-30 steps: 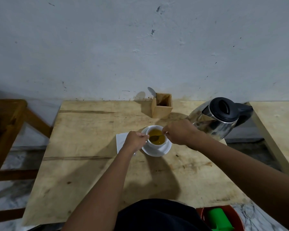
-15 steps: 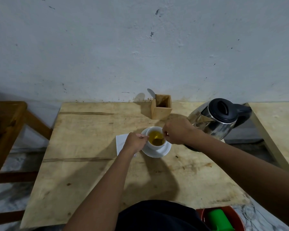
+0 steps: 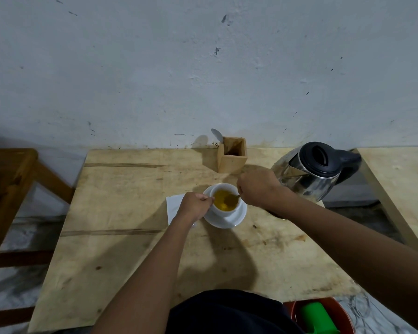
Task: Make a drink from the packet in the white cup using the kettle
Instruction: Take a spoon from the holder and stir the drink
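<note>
A white cup (image 3: 227, 210) holding yellow-brown liquid stands on a white saucer (image 3: 237, 216) in the middle of the wooden table (image 3: 121, 213). My left hand (image 3: 194, 205) is closed on the cup's left side, where its handle is hidden. My right hand (image 3: 256, 189) pinches a spoon (image 3: 231, 198) whose bowl dips into the liquid. A white packet (image 3: 174, 206) lies flat just left of the saucer, partly under my left hand. The steel kettle (image 3: 309, 174) with a black lid stands at the right, behind my right wrist.
A wooden holder (image 3: 232, 158) with another spoon (image 3: 217, 135) stands against the wall behind the cup. A wooden chair (image 3: 12, 179) is at the left, a second table (image 3: 401, 179) at the right. A red bin (image 3: 338, 309) with a green object sits near the floor.
The spoon has shifted inside the cup, its bowl moving around in the liquid. My right hand has moved slightly with it. My left hand stays on the cup.
</note>
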